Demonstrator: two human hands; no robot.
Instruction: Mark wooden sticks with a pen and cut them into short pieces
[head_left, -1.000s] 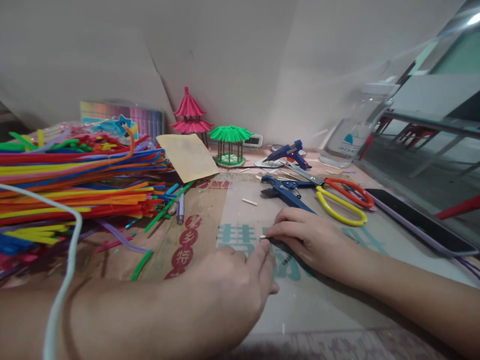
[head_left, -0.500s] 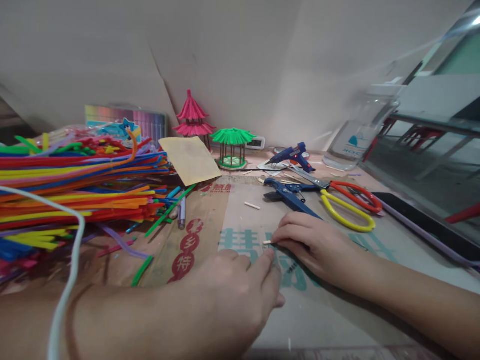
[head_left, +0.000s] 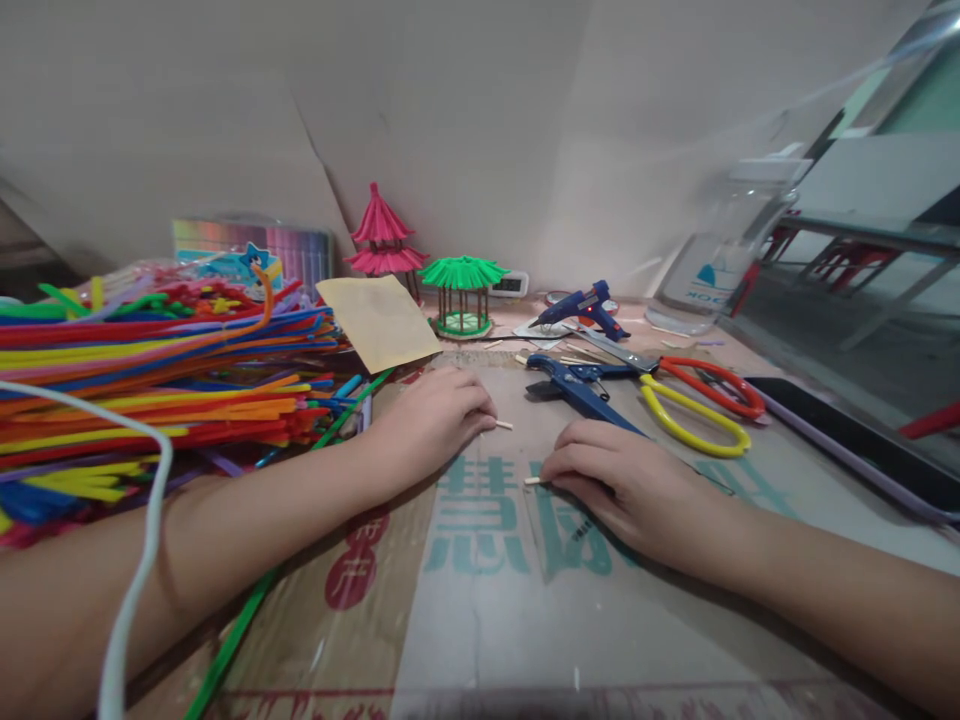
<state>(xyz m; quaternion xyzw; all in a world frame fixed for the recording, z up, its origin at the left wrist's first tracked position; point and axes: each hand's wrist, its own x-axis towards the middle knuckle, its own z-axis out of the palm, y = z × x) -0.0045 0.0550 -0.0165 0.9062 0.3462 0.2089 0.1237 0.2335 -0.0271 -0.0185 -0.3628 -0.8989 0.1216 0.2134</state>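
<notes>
My left hand (head_left: pixel 431 420) reaches forward over the cardboard sheet (head_left: pixel 480 600), fingers curled, its fingertips pinched on a short pale wooden stick (head_left: pixel 502 425). To its right my right hand (head_left: pixel 619 480) rests on the cardboard with fingers pressed together on another short pale stick (head_left: pixel 532 481) whose end pokes out to the left. Just beyond the right hand lie blue pliers (head_left: pixel 574 380).
A big heap of coloured pipe cleaners (head_left: pixel 150 380) fills the left. At the back stand a pink paper pagoda (head_left: pixel 384 235), a green pavilion (head_left: pixel 461 290), a blue glue gun (head_left: pixel 585 308). Red-and-yellow scissors (head_left: pixel 694 400), a phone (head_left: pixel 855 440) and a clear jar (head_left: pixel 720 250) sit right. A white cable (head_left: pixel 135 560) hangs near.
My left hand has left the spot beside my right hand and moved forward and left to the loose stick farther up the cardboard. My right hand stays put with its stick.
</notes>
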